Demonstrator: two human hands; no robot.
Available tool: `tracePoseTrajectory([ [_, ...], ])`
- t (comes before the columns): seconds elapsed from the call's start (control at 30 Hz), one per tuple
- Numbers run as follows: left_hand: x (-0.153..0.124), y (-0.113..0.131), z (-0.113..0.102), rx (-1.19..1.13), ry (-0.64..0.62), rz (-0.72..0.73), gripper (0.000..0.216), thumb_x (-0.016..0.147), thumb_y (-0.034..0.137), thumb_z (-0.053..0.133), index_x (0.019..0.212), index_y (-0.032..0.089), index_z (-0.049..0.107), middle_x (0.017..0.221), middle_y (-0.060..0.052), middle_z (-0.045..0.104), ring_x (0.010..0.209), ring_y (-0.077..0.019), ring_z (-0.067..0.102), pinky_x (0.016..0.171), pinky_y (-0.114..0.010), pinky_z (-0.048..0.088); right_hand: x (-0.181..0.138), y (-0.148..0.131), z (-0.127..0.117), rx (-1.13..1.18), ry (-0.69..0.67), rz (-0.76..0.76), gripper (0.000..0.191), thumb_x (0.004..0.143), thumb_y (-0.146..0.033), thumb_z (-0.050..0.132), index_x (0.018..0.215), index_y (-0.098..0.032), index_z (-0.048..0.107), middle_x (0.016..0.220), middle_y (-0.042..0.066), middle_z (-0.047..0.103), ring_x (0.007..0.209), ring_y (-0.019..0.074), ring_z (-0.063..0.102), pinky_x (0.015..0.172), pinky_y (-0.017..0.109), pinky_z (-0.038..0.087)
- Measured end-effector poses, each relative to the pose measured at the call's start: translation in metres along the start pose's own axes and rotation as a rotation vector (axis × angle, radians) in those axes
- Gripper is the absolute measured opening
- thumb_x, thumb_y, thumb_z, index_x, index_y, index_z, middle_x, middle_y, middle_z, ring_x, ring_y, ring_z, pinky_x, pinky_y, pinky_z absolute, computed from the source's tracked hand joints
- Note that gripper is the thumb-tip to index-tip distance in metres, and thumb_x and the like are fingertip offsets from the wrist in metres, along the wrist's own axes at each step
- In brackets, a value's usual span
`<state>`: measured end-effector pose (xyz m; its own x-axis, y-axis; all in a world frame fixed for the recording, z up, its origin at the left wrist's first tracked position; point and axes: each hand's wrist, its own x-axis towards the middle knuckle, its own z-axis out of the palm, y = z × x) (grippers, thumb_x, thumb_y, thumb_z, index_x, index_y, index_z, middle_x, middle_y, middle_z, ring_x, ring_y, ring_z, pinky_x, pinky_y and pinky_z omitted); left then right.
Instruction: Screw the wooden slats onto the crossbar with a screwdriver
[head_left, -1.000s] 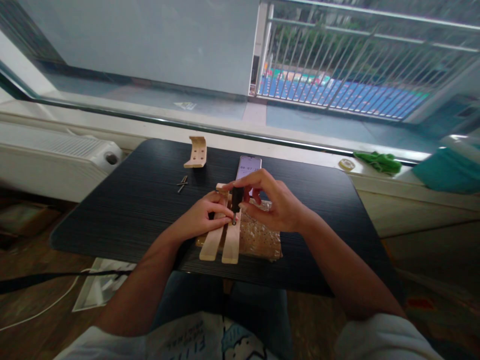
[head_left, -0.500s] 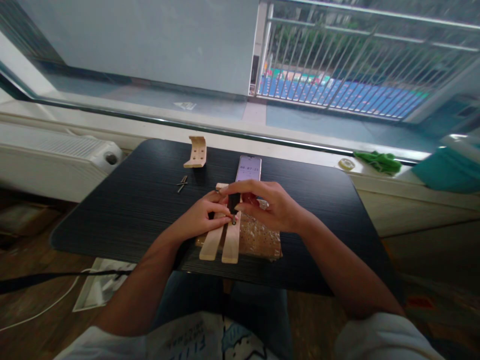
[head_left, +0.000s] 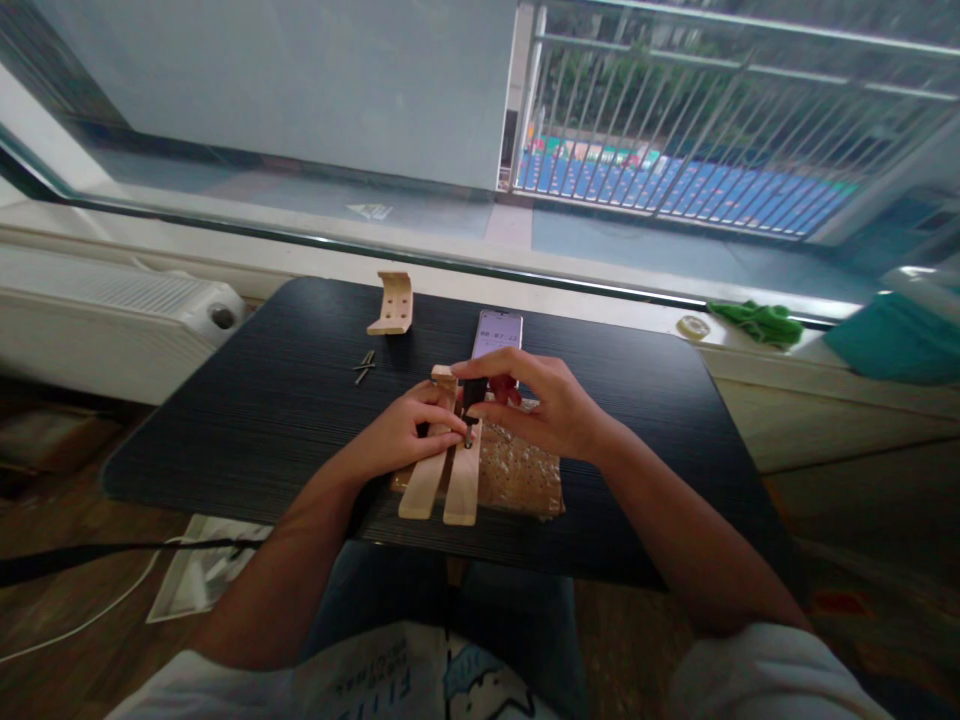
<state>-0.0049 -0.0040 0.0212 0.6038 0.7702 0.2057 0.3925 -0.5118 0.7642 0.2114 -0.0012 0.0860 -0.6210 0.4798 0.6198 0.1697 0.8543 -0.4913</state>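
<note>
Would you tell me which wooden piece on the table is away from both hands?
The curved piece with holes, at the table's far side; the two long slats lie under the left hand and right hand, which holds a black tool.

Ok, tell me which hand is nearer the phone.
Right. The right hand sits just this side of the phone, pinching a small black tool. The left hand rests on the wooden slats, farther left and closer to the person.
</note>
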Motion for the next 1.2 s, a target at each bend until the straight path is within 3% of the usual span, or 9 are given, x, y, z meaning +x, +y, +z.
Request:
tracePoseTrajectory([
  [0.5,-0.0001,-0.0016,0.0003,-0.002,-0.02,-0.028,0.02,0.084,0.029,0.063,0.094,0.02,0.078,0.104,-0.009,0.062,0.109,-0.0275,0.052,0.101,-0.043,0.04,0.0001,0.0,0.0025,-0.036,0.015,0.079,0.028,0.086,-0.03,0.065,0.112,-0.02,0.059,0.086,-0.001,0.063,0.072,0.0089,0.055,0.067,0.024,0.045],
  [0.93,0.0008,0.0007,-0.0003,-0.011,-0.012,-0.032,0.02,0.083,0.03,0.064,0.093,0.021,0.078,0.104,-0.009,0.063,0.113,-0.0278,0.052,0.103,-0.043,0.039,-0.0017,0.0004,0.0086,-0.104,0.115,0.029,0.028,0.083,-0.027,0.068,0.108,-0.02,0.057,0.091,0.0,0.066,0.066,0.0069,0.053,0.062,0.022,0.045],
  [1.2,-0.0003,0.0003,0.0007,-0.002,-0.003,-0.018,0.019,0.085,0.03,0.062,0.09,0.021,0.078,0.096,-0.007,0.061,0.102,-0.0247,0.055,0.094,-0.039,0.045,0.0003,0.0013,0.0019,-0.096,0.057,-0.049,0.025,0.089,-0.026,0.059,0.112,-0.016,0.057,0.089,0.002,0.066,0.074,0.0097,0.057,0.066,0.023,0.046],
])
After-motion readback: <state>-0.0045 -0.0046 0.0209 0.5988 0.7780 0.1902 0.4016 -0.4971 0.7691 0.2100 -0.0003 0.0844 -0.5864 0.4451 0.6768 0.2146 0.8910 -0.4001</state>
